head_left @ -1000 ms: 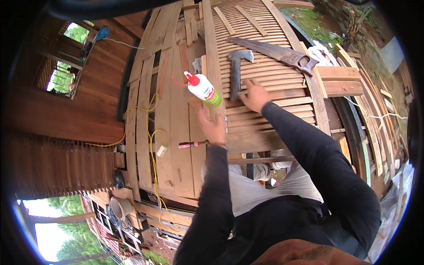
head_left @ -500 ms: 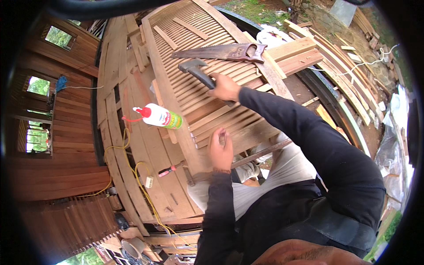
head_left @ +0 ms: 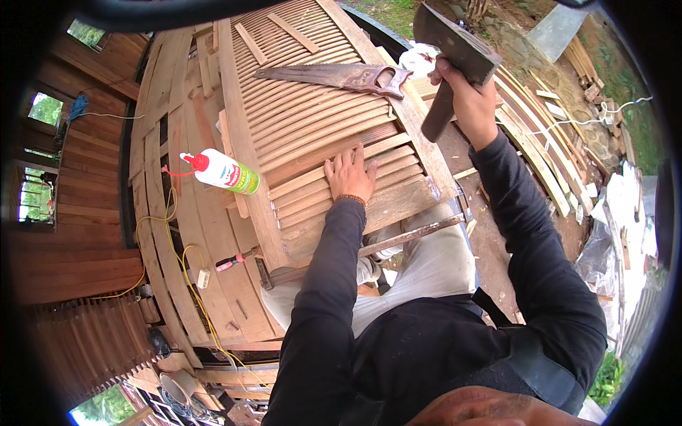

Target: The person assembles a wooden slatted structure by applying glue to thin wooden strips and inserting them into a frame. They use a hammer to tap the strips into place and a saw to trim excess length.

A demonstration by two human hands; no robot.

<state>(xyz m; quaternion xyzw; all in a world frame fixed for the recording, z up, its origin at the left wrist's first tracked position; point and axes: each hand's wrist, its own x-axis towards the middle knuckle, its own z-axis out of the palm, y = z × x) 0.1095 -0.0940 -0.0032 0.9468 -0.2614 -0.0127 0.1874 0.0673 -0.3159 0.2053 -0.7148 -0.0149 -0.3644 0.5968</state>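
My right hand [head_left: 472, 106] grips the dark handle of a hatchet [head_left: 455, 44], raised off the panel's right side. Its head has a broad blade at one end and a blunt square face at the other. My left hand [head_left: 352, 176] lies flat, fingers spread, on the slats of a wooden louvred panel [head_left: 305, 128]. A handsaw [head_left: 334, 77] rests across the slats beyond that hand. Left of the panel stands a white and green glue bottle [head_left: 226, 172] with a red cap. A rusty metal bar [head_left: 412, 234] crosses the panel's near end, above my legs.
Two loose wood strips [head_left: 293, 33] lie on the far slats. On the plank floor [head_left: 206, 234] left of the panel are a yellow cord [head_left: 190, 280] and a red-and-black handle [head_left: 234, 261]. Stacked timber [head_left: 529, 145] and plastic sheeting [head_left: 604, 241] are on the right.
My right hand has lifted the hatchet from over the slats, up and to the right. My left hand has moved forward from the near end and spread flat on the slats. The view has shifted.
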